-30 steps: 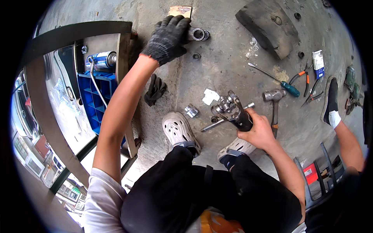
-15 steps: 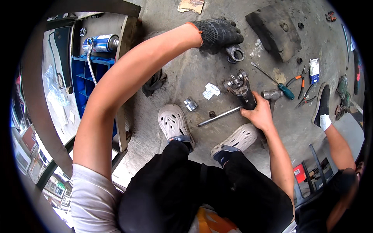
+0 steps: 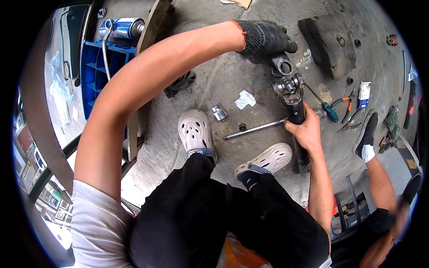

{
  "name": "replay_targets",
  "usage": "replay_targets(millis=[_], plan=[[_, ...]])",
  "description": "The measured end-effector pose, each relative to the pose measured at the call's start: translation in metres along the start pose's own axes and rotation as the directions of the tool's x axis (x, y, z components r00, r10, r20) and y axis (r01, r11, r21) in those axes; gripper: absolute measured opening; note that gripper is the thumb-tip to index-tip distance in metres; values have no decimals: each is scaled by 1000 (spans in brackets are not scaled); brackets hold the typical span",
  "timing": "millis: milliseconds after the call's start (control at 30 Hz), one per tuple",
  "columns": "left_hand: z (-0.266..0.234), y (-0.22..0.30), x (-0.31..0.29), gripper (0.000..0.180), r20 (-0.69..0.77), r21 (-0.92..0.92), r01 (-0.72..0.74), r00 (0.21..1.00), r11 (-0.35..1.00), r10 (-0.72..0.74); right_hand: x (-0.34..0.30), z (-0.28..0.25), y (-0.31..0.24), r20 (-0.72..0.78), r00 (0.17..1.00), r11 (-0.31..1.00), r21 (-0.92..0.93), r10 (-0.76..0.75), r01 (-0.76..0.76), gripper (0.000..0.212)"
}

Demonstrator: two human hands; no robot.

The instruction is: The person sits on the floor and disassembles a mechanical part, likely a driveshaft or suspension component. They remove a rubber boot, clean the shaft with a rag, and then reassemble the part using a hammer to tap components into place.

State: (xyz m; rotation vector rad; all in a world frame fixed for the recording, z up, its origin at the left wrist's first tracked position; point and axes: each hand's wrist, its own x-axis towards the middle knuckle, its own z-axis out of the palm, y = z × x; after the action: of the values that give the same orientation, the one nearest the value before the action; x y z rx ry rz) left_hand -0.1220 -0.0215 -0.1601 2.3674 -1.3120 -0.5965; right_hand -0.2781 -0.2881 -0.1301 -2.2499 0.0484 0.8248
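My left hand point(image 3: 267, 41), in a dark knitted glove with an orange cuff, is closed around a metal yoke point(image 3: 283, 67) whose round eye faces up. Just below it, my bare right hand point(image 3: 306, 130) grips a dark drive shaft point(image 3: 294, 112). A universal joint cross point(image 3: 289, 86) sits in the shaft's upper end, very close to the yoke; whether they touch I cannot tell. The fingers of the gloved hand are partly hidden. Beside my right hand lie a steel bar point(image 3: 254, 129) and a hammer point(image 3: 320, 113), partly covered by the shaft and hand.
Across the concrete floor are a socket point(image 3: 219, 112), a paper scrap point(image 3: 245, 99), a green-handled screwdriver point(image 3: 330, 112), orange-handled pliers point(image 3: 346, 108), a small box point(image 3: 364, 94) and a blackened block point(image 3: 328, 49). A blue bin point(image 3: 96, 82) stands left. Another person's leg point(image 3: 380, 181) is at right.
The drive shaft with its cross has come up close to the yoke, narrowing the gap between them. Both hands now sit slightly further right in the view, which has also shifted.
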Motion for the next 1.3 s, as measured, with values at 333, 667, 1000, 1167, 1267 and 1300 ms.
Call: replay_targets(millis=[333,667,1000,1167,1267,1300], plan=[[-1,17,-7,77,-97,40,-63,993,997,67,1,-3,-8,61,996,997,-24,70,-68,67],[0,19,-12,81,-106,28,-75,991,997,78,-6,1,-10,-35,999,1000,-20,-5,4,53],[-1,21,-19,84,-146,-65,-58,988,996,49,-14,-2,-17,-48,999,1000,-20,-4,3,46],[0,21,-28,84,-140,11,30,990,1000,-28,-18,-12,-21,48,999,1000,20,-15,14,53],[4,16,-31,83,-161,22,30,987,999,-26,-28,-22,-41,47,999,933,360,-24,5,71],[3,17,-33,83,-160,28,23,987,999,-18,-26,-30,-42,132,989,926,379,-60,6,73]])
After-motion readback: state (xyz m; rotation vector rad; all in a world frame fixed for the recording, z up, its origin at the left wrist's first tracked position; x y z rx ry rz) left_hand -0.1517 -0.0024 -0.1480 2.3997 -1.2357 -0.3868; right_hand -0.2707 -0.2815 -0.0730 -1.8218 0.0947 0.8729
